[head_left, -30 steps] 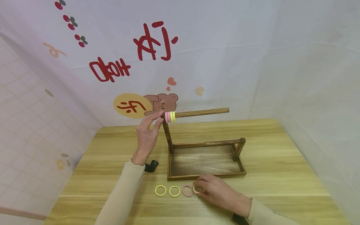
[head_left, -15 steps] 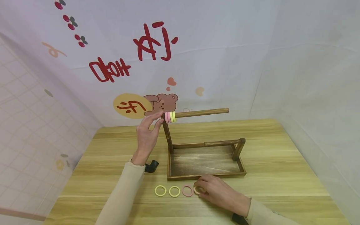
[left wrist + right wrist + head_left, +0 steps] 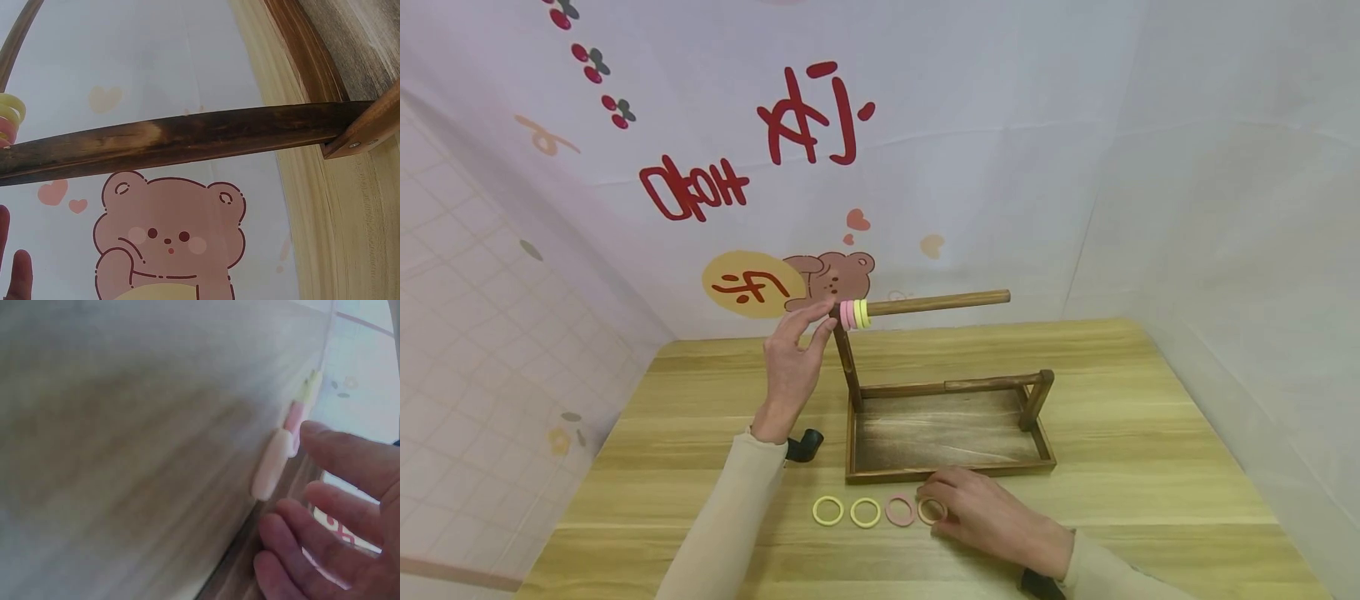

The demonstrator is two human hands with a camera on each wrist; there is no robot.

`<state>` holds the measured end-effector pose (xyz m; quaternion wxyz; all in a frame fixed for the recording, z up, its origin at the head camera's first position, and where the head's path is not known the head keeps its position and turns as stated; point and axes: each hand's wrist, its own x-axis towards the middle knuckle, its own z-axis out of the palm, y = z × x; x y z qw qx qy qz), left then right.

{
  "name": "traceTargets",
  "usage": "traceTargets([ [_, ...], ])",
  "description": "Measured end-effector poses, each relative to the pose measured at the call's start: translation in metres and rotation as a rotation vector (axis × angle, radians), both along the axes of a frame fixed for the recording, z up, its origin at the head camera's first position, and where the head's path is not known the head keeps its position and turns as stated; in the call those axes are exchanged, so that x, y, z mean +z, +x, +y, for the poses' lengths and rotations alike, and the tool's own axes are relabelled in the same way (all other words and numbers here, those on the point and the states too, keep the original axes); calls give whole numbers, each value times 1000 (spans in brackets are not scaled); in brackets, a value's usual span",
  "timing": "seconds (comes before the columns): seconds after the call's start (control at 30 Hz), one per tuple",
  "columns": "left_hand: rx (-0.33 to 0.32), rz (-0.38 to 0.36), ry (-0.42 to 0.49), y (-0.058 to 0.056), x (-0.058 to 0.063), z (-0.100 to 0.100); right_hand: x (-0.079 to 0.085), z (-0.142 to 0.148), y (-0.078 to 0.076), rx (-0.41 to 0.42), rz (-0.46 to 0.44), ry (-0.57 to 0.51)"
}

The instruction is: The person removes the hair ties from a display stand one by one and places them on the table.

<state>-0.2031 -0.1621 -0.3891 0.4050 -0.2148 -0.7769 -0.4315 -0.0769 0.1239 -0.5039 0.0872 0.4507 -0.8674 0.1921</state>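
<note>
In the head view, my left hand (image 3: 792, 358) is raised beside the wooden stand (image 3: 850, 367), thumb and forefinger extended at the top of its upright. Left wrist view: two straight fingers (image 3: 22, 275) show just short of the upright. Pink and yellow rings (image 3: 855, 314) hang together on the stand's horizontal rod (image 3: 940, 302), against that upright. Low over the table, my right hand (image 3: 988, 512) has thumb and fingers spread around a peach ring (image 3: 932, 498). That peach ring (image 3: 272, 469) lies flat; whether the fingers touch it is unclear.
Left of the peach ring lie a pink ring (image 3: 900, 523) and two yellow rings (image 3: 866, 525) in a row. The stand's tray (image 3: 951, 477) sits just behind them, with a lower bar (image 3: 992, 383) along its back. A printed cloth (image 3: 970, 183) hangs behind the table.
My right hand has shifted slightly to the right, so more of the peach ring shows. My left hand and the rings on the rod stay put.
</note>
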Motion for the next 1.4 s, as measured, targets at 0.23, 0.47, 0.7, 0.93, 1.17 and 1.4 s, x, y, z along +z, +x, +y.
traceTargets([
  [0.23,2,1,-5,1,2,-3,9,3,-4,74,86,-64],
  [0.47,6,2,-23,1,2,-5,24,2,-8,74,223,-107],
  [0.7,-10,9,-71,0,4,-8,35,-3,-17,86,298,-200],
  [0.93,0,47,-116,-2,6,-7,47,-12,-31,101,334,-325],
  [1.17,-7,67,-127,-1,8,-7,62,-22,-44,87,344,-376],
  [1.4,-17,58,-118,-1,9,-6,87,-27,-60,65,344,-459],
])
